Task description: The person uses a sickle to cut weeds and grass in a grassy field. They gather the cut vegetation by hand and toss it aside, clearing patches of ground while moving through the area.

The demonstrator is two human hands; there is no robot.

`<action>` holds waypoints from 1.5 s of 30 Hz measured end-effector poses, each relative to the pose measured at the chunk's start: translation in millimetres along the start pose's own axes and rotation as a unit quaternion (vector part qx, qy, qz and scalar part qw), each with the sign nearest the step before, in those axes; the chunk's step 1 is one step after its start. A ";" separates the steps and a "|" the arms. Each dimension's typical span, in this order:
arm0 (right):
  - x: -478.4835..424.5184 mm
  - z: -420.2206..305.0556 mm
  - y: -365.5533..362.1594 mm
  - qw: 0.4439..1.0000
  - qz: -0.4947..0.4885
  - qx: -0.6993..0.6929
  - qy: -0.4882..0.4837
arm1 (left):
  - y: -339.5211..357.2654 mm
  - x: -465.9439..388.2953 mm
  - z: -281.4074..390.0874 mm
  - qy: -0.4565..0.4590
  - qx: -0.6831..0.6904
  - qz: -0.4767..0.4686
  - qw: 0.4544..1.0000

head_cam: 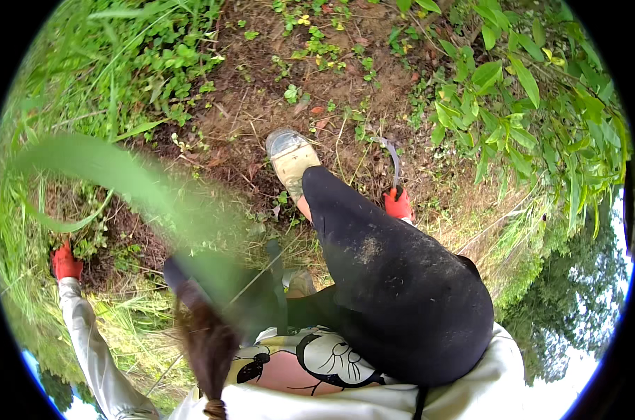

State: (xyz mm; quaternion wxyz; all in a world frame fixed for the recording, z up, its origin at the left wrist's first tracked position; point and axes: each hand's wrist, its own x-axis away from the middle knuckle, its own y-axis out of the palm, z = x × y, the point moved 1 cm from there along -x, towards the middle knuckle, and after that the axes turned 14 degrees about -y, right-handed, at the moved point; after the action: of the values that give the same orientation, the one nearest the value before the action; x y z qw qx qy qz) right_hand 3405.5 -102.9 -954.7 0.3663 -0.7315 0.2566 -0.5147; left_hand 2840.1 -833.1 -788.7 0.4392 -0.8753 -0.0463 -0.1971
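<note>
My right hand (400, 205), in a red work glove, grips the dark handle of a sickle (394, 160) beside my bent knee. The sickle's curved, pale metal blade points away from me over bare soil. Far out to the left, my left hand (66, 262) wears a red glove too and is down among the grass and weeds (94, 233). Whether its fingers have hold of any stems is too small to make out. A blurred grass blade (133, 184) hangs close before the camera and hides part of the ground between the hands.
My tan shoe (295, 157) is planted on brown soil (343, 94) with small weeds and dry litter. A leafy shrub (511, 105) spreads at the right. Dense green plants (165, 58) cover the upper left. My black-clad leg (391, 273) fills the lower middle.
</note>
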 end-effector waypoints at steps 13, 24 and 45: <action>27.4 13.1 -11.4 0.944 0.207 -0.224 -0.127 | -260.1 73.1 411.4 0.366 0.381 0.237 0.815; 25.6 -169.1 -95.3 0.784 0.024 -0.574 -0.236 | -237.6 -16.0 506.6 0.454 0.251 0.164 0.839; -98.7 -365.7 -59.6 0.735 -0.032 -0.620 -0.274 | -329.5 -69.6 469.0 0.404 0.309 0.378 0.774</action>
State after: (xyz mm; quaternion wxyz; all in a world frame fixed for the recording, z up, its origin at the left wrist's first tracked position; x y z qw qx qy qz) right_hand 3027.9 -92.3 -889.0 -0.1305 -0.9137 0.3837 -0.0301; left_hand 2835.2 -256.6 -819.8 0.7033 -0.4797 0.4115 -0.3255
